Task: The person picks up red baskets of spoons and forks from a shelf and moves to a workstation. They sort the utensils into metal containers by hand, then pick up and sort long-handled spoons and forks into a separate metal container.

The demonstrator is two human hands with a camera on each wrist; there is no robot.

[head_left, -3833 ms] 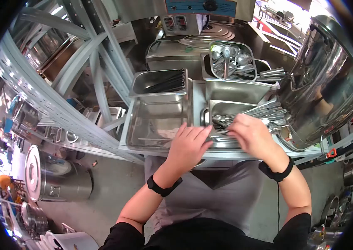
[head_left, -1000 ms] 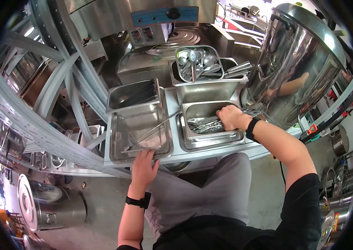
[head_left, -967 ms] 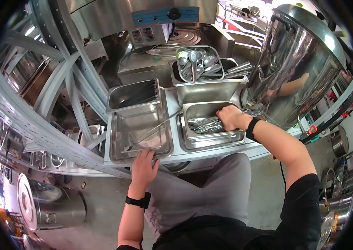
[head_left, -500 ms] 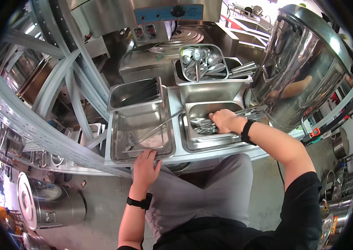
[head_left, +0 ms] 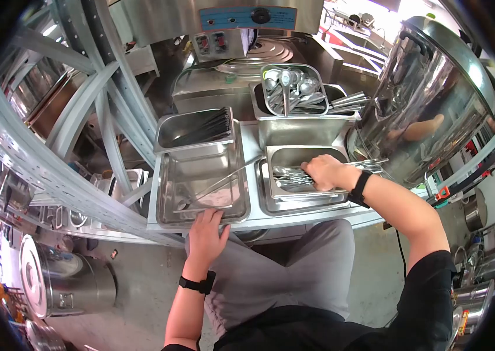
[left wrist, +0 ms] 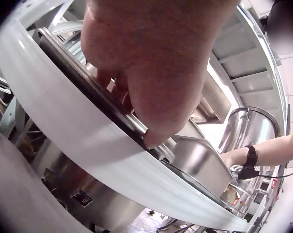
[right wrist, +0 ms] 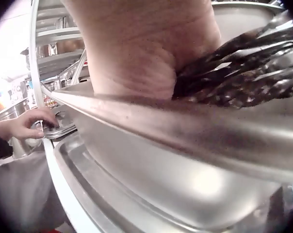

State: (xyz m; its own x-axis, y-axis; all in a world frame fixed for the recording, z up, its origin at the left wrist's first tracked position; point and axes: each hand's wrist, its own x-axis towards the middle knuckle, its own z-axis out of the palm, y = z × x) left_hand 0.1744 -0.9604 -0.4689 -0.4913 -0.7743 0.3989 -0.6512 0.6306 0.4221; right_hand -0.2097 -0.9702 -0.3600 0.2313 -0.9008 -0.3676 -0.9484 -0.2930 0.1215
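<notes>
My left hand (head_left: 205, 237) rests on the near rim of a shallow steel tray (head_left: 200, 169). In the left wrist view its fingers reach over the tray's rim (left wrist: 88, 87), thumb on the near side. A long thin-handled utensil (head_left: 217, 188) lies slantwise across that tray. My right hand (head_left: 330, 174) reaches into a steel pan (head_left: 309, 153) of metal cutlery (head_left: 292, 175), fingers down among the pieces. Twisted-looking handles (right wrist: 253, 68) jut past my wrist in the right wrist view. My right fingertips are hidden, so I cannot tell whether they grip a piece.
A pan of dark slender pieces (head_left: 203, 133) sits across the tray's far end. Behind the cutlery pan, a small container of spoons (head_left: 294, 96) sits on a deeper pan (head_left: 300, 130). A tall steel pot (head_left: 428, 111) stands at right; a shelf upright (head_left: 133, 99) rises at left.
Since the oldest frame, the long utensil has appeared in the left tray. My left hand has come down to the tray's rim. My right hand has reached deeper into the cutlery, shifting slightly there lately.
</notes>
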